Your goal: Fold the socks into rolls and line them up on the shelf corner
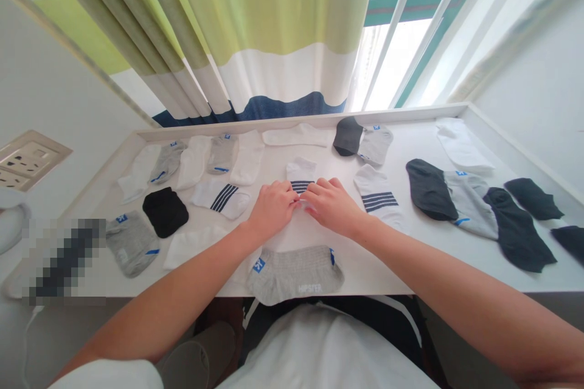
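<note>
Striped white sock (302, 169) lies at centre of table (413, 140); left hand (272, 206) and right hand (333, 203) curled, fingertips pinching its near edge; judged light, soft, limp; best held by that edge's corners.

Left forearm (182, 292) slanting up from lower left, right forearm (433, 279) from lower right — left hand (272, 208) and right hand (333, 206) mid-frame, curled, close together!

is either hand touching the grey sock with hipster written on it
No, the left hand and right hand are both at a striped white sock, while the grey sock lies apart at the table's front edge.
</note>
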A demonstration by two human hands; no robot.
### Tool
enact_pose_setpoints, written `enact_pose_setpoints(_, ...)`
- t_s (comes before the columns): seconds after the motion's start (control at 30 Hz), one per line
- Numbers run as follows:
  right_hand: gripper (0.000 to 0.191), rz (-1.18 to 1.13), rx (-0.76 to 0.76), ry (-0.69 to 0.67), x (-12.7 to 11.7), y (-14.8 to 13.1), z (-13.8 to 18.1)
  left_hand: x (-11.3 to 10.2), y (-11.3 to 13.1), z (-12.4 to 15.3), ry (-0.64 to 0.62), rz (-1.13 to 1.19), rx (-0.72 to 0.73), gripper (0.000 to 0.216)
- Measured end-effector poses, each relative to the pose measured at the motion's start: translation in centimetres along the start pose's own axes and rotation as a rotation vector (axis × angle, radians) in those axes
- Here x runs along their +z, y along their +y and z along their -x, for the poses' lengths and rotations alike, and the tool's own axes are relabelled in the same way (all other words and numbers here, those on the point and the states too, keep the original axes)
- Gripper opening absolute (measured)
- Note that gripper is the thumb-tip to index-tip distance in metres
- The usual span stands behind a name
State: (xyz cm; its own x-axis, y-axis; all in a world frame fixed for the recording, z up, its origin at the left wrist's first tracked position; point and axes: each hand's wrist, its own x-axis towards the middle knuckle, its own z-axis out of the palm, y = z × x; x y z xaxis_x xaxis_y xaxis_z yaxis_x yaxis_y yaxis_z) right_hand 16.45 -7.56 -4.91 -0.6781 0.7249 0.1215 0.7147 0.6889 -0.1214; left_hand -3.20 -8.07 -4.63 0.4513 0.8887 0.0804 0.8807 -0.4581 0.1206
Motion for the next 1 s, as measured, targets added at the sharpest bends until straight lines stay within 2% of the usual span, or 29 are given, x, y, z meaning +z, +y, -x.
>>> enact_pose_setpoints(0.23,0.024,-0.042,0.002,-0.01,0.2,0.3,-0.5,-0.2,-0.3,0.0,0.007,0.013,-0.02,0.01)
enact_pose_setpoints(0.37,0.023,-0.128,0.066,-0.049,0.0,0.4,-0.8,-0.4,-0.5,0.5,0.074,-0.067,0.039,0.017)
enact_pose_setpoints(0.53,0.023,-0.164,0.105,-0.072,-0.3,0.4,-1.3,-0.3,-0.5,0.5,0.065,-0.117,0.098,0.01)
enact_pose_setpoints(0.7,0.019,-0.127,0.119,-0.073,-0.3,0.4,-1.2,-0.1,-0.5,0.1,0.037,-0.076,0.103,0.011)
enact_pose_setpoints(0.83,0.02,-0.041,0.065,-0.013,-0.2,0.4,-0.8,0.1,-0.7,-0.3,0.025,-0.019,0.067,0.015)
enact_pose_setpoints(1.0,0.015,0.011,0.018,-0.034,0.0,0.7,-0.8,0.3,-0.8,-0.6,0.024,-0.028,0.066,0.02)
